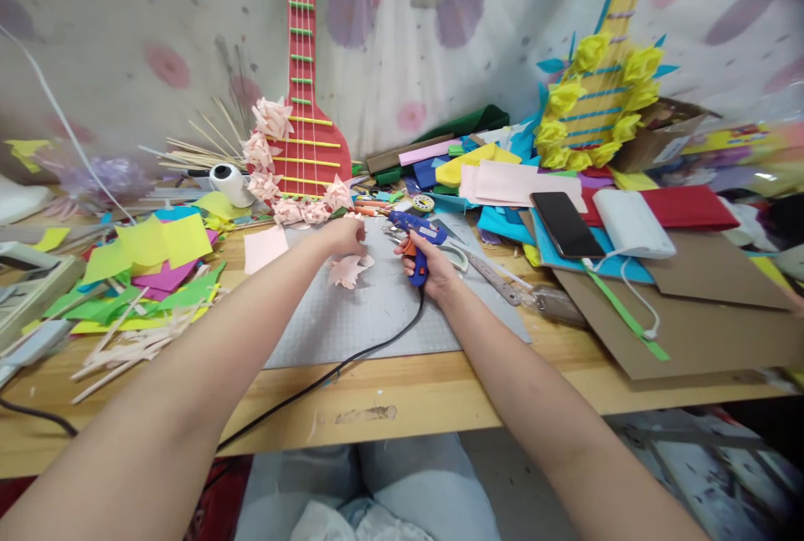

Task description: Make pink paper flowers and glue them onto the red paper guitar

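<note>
The right hand [436, 266] wraps its fingers around a blue glue gun [422, 228] above the cutting mat [342, 319], near the middle of the tabletop's [440, 409] front edge. The left hand [344, 234] bends its fingers near a pink paper piece [349, 272] on the mat; whether they grip anything I cannot tell. Toward the back edge, a red model guitar [302, 118] stands upright.
</note>
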`<state>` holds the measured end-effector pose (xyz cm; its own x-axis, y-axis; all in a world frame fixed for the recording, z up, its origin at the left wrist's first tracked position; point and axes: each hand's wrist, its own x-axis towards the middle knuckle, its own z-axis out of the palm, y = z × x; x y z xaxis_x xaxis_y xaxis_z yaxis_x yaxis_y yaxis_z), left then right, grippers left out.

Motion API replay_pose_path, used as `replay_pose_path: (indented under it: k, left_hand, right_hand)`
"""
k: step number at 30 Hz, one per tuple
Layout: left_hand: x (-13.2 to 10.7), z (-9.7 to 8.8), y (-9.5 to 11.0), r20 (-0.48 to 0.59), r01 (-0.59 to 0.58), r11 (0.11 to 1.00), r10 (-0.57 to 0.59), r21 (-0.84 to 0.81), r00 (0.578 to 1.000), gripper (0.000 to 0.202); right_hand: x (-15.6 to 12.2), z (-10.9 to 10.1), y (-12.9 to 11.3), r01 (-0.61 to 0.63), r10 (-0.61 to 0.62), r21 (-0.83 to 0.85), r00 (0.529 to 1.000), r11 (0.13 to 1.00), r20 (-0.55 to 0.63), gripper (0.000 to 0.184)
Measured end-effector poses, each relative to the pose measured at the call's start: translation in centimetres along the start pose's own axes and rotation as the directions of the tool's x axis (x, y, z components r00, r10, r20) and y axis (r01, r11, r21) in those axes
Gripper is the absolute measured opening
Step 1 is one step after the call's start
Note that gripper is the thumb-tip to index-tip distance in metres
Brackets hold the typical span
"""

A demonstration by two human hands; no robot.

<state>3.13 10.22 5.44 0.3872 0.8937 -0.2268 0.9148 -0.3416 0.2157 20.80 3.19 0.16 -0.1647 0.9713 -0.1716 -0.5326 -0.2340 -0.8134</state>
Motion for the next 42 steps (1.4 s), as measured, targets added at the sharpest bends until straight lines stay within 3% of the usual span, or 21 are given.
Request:
replay_pose_path:
  k: [4, 10, 13, 16, 18, 20, 22, 24, 26, 30, 34, 40, 42]
  left_hand:
    - [0.6, 0.2, 1.0, 0.107, 0.048, 0.986, -0.066, 0.159, 0.992, 0.043]
    - [0.3, 0.3, 1.4, 0.159, 0.092, 0.987, -0.112, 0.131, 0.981, 0.032]
    - [0.2, 0.5, 0.7, 0.114, 0.111, 0.994, -0.113, 0.019, 0.987, 0.017]
    - [-0.4, 0.9, -0.7, -0.039, 0.109, 0.968, -0.120, -0.225, 0.992, 0.012]
    - [-1.3, 1.1, -1.7, -0.126, 0.116, 0.887, -0.191, -0.447, 0.973, 0.015]
    - [-2.5, 1.2, -2.6, -0.135, 0.109, 0.722, -0.271, -0.683, 0.953, 0.016]
    - [-3.9, 1.3, -3.2, -0.071, 0.105, 0.486, -0.330, -0.868, 0.941, 0.018]
    - [-5.3, 1.4, -3.5, 0.027, 0.138, 0.277, -0.371, -0.951, 0.928, 0.017]
    - [-6.5, 1.6, -3.3, 0.119, 0.192, 0.149, -0.397, -0.970, 0.910, 0.014]
    - [-7.6, 2.0, -2.3, 0.218, 0.240, 0.012, -0.375, -0.971, 0.901, 0.007]
    - [-7.7, 2.6, -1.1, 0.212, 0.186, -0.108, -0.340, -0.977, 0.916, 0.008]
    - [-7.0, 3.5, -0.5, 0.133, 0.079, -0.158, -0.370, -0.984, 0.919, 0.012]
    - [-6.7, 3.7, -0.9, 0.086, 0.039, -0.121, -0.418, -0.992, 0.904, 0.013]
  right_hand:
    - [0.1, 0.0, 0.0, -0.002, 0.002, 0.024, 1.000, 1.000, -0.001, 0.028]
    - [0.1, -0.1, 0.0, 0.001, -0.001, 0.047, 1.000, 0.999, -0.004, 0.027]
    - [0.0, -0.1, 0.0, 0.006, -0.006, 0.048, 1.000, 0.999, -0.001, 0.026]
    - [0.0, -0.2, 0.0, 0.007, -0.007, 0.053, 1.000, 0.999, -0.001, 0.025]
    - [0.0, -0.2, 0.0, 0.006, -0.006, 0.060, 1.000, 0.998, 0.003, 0.025]
    - [0.0, 0.0, 0.1, -0.011, 0.011, 0.062, 1.000, 0.998, -0.003, 0.024]
    - [-0.2, 0.2, 0.1, -0.039, 0.040, 0.071, 0.999, 0.997, -0.011, 0.023]
    - [-0.5, 0.5, 0.3, -0.076, 0.075, 0.101, 0.997, 0.992, 0.011, 0.022]
    - [-0.8, 0.9, 0.5, -0.108, 0.099, 0.147, 0.993, 0.983, 0.066, 0.021]
    - [-1.1, 1.8, 0.9, -0.126, 0.100, 0.201, 0.986, 0.971, 0.133, 0.019]
    - [-0.3, 2.4, 1.0, -0.060, 0.054, 0.184, 0.998, 0.981, 0.035, 0.021]
    - [1.3, 2.1, 0.5, 0.105, -0.094, 0.237, 0.994, 0.966, -0.060, 0.020]
    - [1.6, 2.0, 0.5, 0.122, -0.109, 0.231, 0.992, 0.965, -0.068, 0.020]
